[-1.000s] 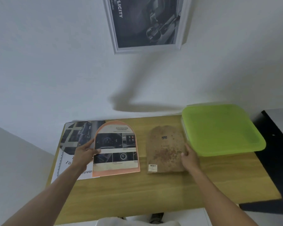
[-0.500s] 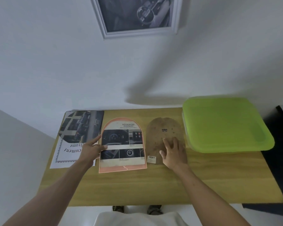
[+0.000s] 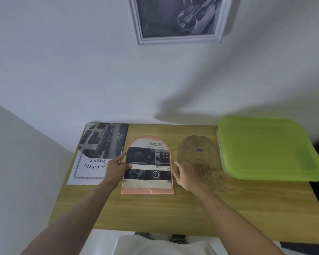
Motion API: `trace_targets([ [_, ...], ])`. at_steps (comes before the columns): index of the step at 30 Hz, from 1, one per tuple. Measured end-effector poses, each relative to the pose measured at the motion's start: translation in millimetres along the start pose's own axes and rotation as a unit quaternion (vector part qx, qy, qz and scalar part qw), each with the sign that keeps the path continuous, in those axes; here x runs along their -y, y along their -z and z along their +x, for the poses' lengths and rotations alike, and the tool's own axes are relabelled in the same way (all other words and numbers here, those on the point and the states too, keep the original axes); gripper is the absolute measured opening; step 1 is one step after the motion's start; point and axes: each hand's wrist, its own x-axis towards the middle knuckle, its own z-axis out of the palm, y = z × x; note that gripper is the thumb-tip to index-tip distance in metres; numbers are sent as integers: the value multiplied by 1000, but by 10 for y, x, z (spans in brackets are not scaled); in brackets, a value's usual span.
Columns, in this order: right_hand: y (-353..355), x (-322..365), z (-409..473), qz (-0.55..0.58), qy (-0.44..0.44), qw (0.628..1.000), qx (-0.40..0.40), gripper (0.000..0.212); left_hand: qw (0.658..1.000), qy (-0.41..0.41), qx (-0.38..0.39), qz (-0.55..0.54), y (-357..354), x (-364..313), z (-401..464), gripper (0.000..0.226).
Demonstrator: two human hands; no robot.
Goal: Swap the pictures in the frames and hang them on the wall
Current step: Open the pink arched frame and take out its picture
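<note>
An arch-topped frame (image 3: 148,165) with an orange border lies flat near the middle of the wooden table (image 3: 155,212), showing a picture headed "ADVANCED" with car dashboard photos. The left hand (image 3: 116,167) grips the frame's left edge, thumb on its face and forefinger stretched along the side. The right hand (image 3: 187,176) sits just beside the frame's right edge, fingers loosely spread and holding nothing; it partly covers the brown arch-shaped backing board (image 3: 201,157), which lies flat to the right of the frame, though whether the fingertips touch the frame's edge is hard to tell. To the left, a dark car picture (image 3: 104,140) rests on top of a white sheet (image 3: 88,170) printed "Document Frame", both against the wall. At the table's right end stands a green plastic lid (image 3: 267,148) on a clear container. On the wall above hangs a white rectangular frame (image 3: 179,40) holding a grey car-interior picture.
</note>
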Motion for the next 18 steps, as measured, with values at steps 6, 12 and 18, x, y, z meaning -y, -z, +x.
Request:
trace_targets([
  [6,-265,379,131,-59,-62,996,-1,44,953,-141,-37,266,-55,88,56,47],
  [12,-465,692,138,-23,-174,984,-22,44,916,-144,11,375,-76,231,85,61],
  [18,-536,874,247,222,-316,918,-94,28,905,-150,27,396,-60,355,147,63],
])
